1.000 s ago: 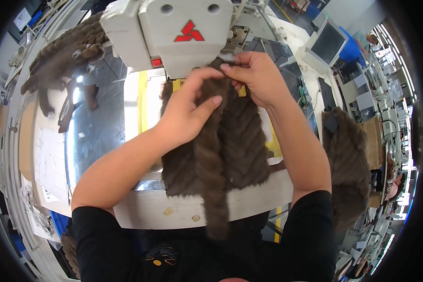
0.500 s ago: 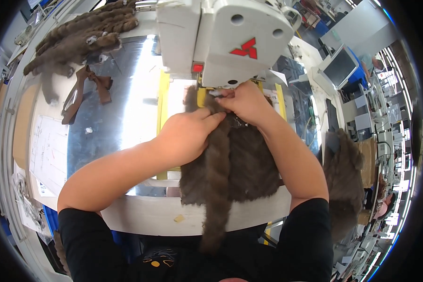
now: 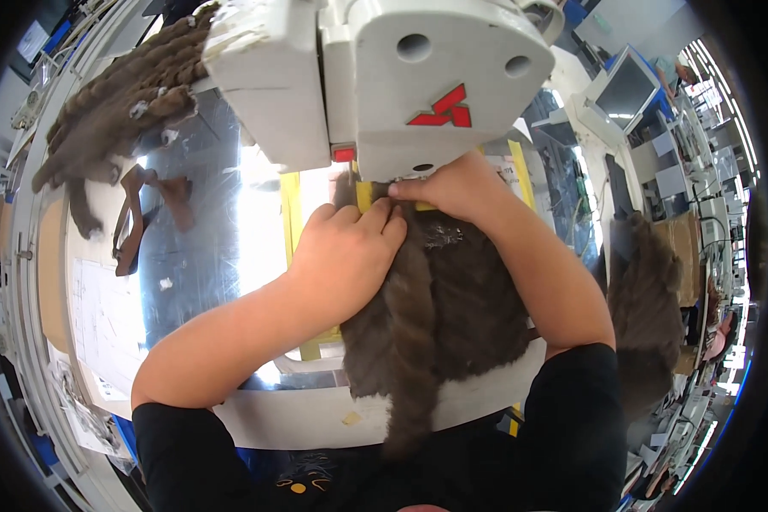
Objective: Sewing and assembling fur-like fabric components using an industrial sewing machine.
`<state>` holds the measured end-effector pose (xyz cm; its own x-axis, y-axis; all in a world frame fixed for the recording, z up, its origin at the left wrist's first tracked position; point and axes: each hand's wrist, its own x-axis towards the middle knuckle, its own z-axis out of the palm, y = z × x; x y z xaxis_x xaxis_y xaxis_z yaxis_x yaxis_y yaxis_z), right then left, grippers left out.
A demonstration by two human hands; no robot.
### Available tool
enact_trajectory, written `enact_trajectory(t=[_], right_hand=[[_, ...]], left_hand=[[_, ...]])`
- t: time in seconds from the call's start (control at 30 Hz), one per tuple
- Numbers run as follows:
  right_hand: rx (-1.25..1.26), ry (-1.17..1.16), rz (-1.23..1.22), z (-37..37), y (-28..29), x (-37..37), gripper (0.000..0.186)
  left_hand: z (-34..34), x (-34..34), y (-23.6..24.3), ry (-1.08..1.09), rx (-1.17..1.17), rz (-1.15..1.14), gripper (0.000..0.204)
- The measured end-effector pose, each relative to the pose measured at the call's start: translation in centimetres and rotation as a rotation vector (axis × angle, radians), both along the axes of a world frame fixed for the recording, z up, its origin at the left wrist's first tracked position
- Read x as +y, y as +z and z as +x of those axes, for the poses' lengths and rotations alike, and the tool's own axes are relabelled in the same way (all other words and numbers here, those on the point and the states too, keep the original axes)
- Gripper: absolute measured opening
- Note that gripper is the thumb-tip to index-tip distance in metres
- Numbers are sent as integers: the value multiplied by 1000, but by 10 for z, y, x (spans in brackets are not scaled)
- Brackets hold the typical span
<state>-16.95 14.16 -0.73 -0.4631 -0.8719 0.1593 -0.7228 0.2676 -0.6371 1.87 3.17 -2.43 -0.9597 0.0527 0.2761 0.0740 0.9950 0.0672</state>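
Observation:
A long brown fur strip [image 3: 411, 341] runs from beneath the sewing machine head [image 3: 435, 94] toward me, its near end hanging past the table's front edge. It lies over a wider, dark brown fur piece [image 3: 478, 316]. My left hand [image 3: 346, 252] has its fingers curled together over the strip's upper part, pressing or gripping it. Close under the machine head, my right hand [image 3: 465, 192] is closed, thumb and finger meeting at the top end of the fur strip, beside the left fingertips. The needle area is hidden behind the machine head and my fingers.
Several fur strips [image 3: 128, 94] lie piled at the far left. Nearer are a brown leather-like band [image 3: 132, 213] and a paper sheet [image 3: 107, 316]. Yellow tape [image 3: 290, 222] marks the machine bed. More fur [image 3: 644, 307] hangs at the right, below a monitor [image 3: 620, 85].
My view has shifted, with the machine head looming larger. The left fingers have gone from stretched to curled, closer to the right hand. The small white thing at my right fingertips no longer shows.

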Motion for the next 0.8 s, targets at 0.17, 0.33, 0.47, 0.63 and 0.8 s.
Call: enact_trajectory(t=[0.17,0.33,0.47,0.63,0.8], right_hand=[[-50,5,50,-5,1,-2,40],[59,65,38,-10,-5,-4,39],[128,117,40,-18,-8,-4,34],[-96,-30,151,-16,2,-7,25],[-248,-123,163,-18,-6,-8,25]], left_hand=[[-7,0,-9,21,81,-80,32],[-13,-2,-9,47,85,-108,23],[-18,-4,-9,56,47,-90,25],[-21,-4,-13,31,149,-89,18],[-20,-2,-9,65,40,-63,26]])
